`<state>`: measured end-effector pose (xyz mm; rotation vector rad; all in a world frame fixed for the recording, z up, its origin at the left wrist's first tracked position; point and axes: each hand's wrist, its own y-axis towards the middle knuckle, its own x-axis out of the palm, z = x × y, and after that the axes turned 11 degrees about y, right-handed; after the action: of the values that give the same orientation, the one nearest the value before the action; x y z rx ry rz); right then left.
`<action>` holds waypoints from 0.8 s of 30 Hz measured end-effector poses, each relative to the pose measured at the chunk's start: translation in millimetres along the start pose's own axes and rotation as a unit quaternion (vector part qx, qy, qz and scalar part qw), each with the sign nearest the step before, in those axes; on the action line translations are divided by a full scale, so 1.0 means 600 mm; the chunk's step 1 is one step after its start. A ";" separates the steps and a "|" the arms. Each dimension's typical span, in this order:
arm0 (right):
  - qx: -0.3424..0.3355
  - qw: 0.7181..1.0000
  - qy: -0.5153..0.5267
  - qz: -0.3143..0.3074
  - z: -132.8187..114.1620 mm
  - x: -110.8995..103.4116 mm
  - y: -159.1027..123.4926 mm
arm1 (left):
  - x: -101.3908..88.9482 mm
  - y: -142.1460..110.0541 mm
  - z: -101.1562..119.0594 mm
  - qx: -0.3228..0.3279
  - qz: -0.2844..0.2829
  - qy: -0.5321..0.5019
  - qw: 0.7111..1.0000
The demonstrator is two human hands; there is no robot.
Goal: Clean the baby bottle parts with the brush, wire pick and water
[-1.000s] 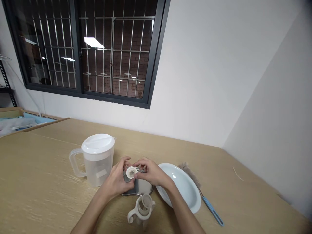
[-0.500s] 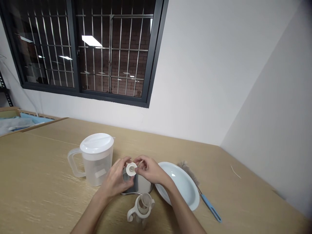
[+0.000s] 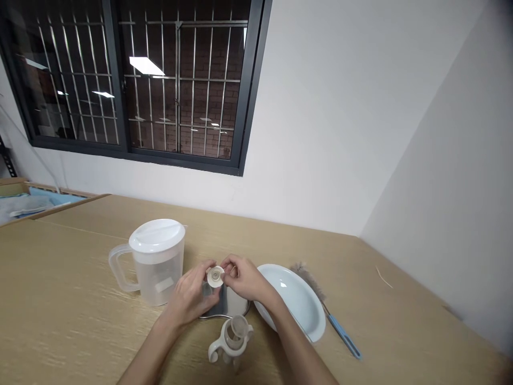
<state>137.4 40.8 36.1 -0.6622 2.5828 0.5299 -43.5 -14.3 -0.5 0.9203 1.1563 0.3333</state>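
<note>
Both hands meet over a shiny metal tray (image 3: 234,306) at the middle of the wooden table (image 3: 60,299). My left hand (image 3: 192,295) and my right hand (image 3: 244,279) pinch a small round white cap-like part (image 3: 215,276) between their fingertips, its flat face towards me. What the left palm covers beneath it is hidden. In front of the tray stands a clear baby bottle with white handles (image 3: 231,341), its top uncovered.
A clear plastic pitcher with a white lid (image 3: 154,259) stands left of the hands. A white oval dish (image 3: 294,299) lies to the right, with a bottle brush with a blue handle (image 3: 328,313) beyond it. A cardboard box (image 3: 28,203) sits far left.
The small white part has been turned and lifted slightly between the fingertips. The head camera has shifted a little, so everything sits slightly left and higher.
</note>
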 end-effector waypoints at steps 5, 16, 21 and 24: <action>0.012 1.000 0.003 0.003 0.003 0.004 0.001 | -0.005 0.002 0.006 -0.018 0.005 -0.013 1.000; 0.018 1.000 0.014 -0.011 -0.008 -0.006 -0.007 | -0.004 0.003 0.009 -0.043 0.004 -0.056 0.998; -0.001 1.000 -0.001 -0.001 -0.011 -0.003 -0.010 | -0.002 0.000 0.007 -0.052 0.009 -0.068 0.996; 0.011 0.999 -0.029 0.010 -0.010 0.004 -0.008 | -0.001 -0.001 0.008 -0.046 0.013 -0.065 0.997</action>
<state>136.2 33.5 38.6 -0.6066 2.5404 0.5193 -39.5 -17.5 -0.2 0.8635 1.0027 0.3409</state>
